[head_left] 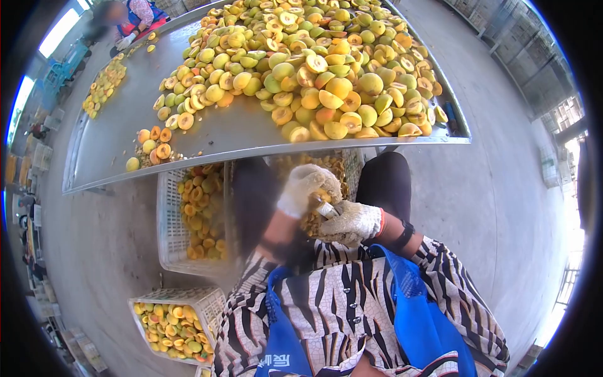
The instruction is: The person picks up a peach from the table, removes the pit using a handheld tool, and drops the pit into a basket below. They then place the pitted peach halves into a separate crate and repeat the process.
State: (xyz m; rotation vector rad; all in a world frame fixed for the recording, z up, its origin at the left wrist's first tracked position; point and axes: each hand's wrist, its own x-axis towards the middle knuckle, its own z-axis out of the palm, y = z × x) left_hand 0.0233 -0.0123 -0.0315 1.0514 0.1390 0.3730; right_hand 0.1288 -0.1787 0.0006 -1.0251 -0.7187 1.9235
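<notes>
My left hand [308, 188], in a pale knit glove, is closed around a piece of yellow fruit [324, 194], partly hidden by the fingers. Close below and to the right, my right hand [353, 224], in a soiled glove, grips a small tool [326, 209] with a pale, shiny part showing against the fruit. Both hands are above my lap, in front of the metal table. Under them, a container of small yellowish-brown pieces [312, 223] is partly covered by the hands.
A metal table [220, 153] bears a large heap of halved yellow fruit [339, 88] and smaller groups at left. White crates [174, 220] of fruit halves stand on the floor at left. A dark-handled object [451, 117] lies at the table's right corner. Another person [139, 19] works at upper left.
</notes>
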